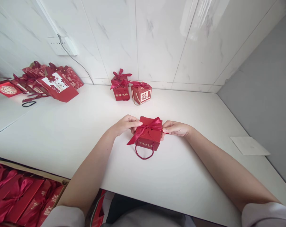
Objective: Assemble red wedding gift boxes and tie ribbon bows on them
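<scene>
A red gift box (pixel 154 145) with a twisted cord handle (pixel 144 157) stands on the white table in front of me. A dark red satin ribbon (pixel 134 137) is tied across its top, with one tail hanging over the left front. At the box's left edge, my left hand (pixel 127 123) pinches the ribbon between thumb and fingers. On the opposite side my right hand (pixel 176 128) is closed on the ribbon too, and a bit of its end pokes out past the fingertips.
Near the wall stand a stacked pair of ribboned red boxes (pixel 121 90) and a box with a white label (pixel 141 93). More red boxes (pixel 59 85) lie at the left beside a black loop (pixel 28 104). A carton (pixel 26 170) of ribboned boxes sits lower left; paper (pixel 249 145) lies right.
</scene>
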`<state>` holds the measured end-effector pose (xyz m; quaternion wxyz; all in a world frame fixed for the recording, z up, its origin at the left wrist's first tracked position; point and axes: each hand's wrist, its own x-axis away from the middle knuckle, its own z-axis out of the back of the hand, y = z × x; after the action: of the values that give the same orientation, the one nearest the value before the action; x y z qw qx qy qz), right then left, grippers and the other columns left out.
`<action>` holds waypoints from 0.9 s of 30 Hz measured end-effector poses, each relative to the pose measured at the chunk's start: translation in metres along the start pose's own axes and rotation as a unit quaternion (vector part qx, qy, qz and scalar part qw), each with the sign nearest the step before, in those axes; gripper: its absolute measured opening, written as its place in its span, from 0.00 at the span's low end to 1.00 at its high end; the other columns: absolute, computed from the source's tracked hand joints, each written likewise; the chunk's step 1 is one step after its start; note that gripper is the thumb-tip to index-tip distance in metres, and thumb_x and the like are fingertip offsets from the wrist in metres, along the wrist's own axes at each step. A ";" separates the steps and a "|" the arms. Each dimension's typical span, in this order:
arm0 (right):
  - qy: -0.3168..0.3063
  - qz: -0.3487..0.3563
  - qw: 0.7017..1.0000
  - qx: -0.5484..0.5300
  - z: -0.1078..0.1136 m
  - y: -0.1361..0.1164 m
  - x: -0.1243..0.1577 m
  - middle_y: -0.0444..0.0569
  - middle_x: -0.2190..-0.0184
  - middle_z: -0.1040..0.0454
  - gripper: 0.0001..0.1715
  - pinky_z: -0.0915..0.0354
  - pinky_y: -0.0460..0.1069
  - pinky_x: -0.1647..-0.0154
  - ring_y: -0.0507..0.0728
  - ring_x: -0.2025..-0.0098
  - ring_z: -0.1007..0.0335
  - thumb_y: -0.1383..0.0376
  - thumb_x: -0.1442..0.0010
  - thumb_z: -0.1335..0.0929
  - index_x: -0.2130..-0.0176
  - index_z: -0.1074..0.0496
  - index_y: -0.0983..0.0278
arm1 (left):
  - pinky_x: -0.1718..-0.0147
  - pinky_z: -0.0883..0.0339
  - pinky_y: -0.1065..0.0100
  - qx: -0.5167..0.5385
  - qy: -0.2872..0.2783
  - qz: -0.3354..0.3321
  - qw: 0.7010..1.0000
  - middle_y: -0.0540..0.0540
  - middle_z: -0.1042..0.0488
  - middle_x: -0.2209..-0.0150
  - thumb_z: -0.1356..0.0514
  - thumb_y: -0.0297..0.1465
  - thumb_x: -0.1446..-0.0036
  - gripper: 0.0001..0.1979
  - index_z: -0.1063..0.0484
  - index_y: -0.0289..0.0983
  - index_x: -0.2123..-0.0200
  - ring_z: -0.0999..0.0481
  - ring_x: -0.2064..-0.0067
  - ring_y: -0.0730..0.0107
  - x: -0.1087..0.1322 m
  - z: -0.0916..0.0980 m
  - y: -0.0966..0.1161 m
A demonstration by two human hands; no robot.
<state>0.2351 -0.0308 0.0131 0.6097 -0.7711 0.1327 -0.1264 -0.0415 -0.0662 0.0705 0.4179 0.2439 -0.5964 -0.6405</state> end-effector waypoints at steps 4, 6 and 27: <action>0.002 -0.003 1.000 -0.001 0.000 0.000 0.000 0.53 0.67 0.19 0.17 0.31 0.51 0.55 0.56 0.63 0.24 0.56 0.41 0.29 0.66 0.20 0.69 | 0.75 0.38 0.73 0.003 -0.002 0.002 1.000 0.51 0.34 0.83 0.38 0.37 0.45 0.20 0.36 0.33 0.84 0.33 0.79 0.78 0.000 -0.001 0.001; 0.003 -0.002 1.000 0.001 0.000 0.000 0.000 0.53 0.67 0.20 0.17 0.31 0.51 0.55 0.56 0.64 0.24 0.56 0.41 0.29 0.66 0.20 0.69 | 0.74 0.37 0.73 0.009 -0.005 0.000 1.000 0.51 0.34 0.83 0.40 0.36 0.45 0.19 0.37 0.34 0.84 0.33 0.79 0.77 0.001 0.000 0.001; -0.001 -0.001 1.000 0.004 0.001 0.001 0.001 0.54 0.67 0.19 0.18 0.32 0.52 0.54 0.56 0.63 0.23 0.55 0.40 0.29 0.66 0.20 0.69 | 0.76 0.38 0.73 0.035 -0.024 -0.025 0.999 0.51 0.33 0.82 0.38 0.36 0.46 0.19 0.33 0.33 0.83 0.33 0.79 0.77 -0.002 0.003 -0.004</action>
<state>0.2362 -0.0303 0.0123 0.6128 -0.7690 0.1306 -0.1270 -0.0440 -0.0632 0.0666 0.3780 0.2577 -0.6221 -0.6354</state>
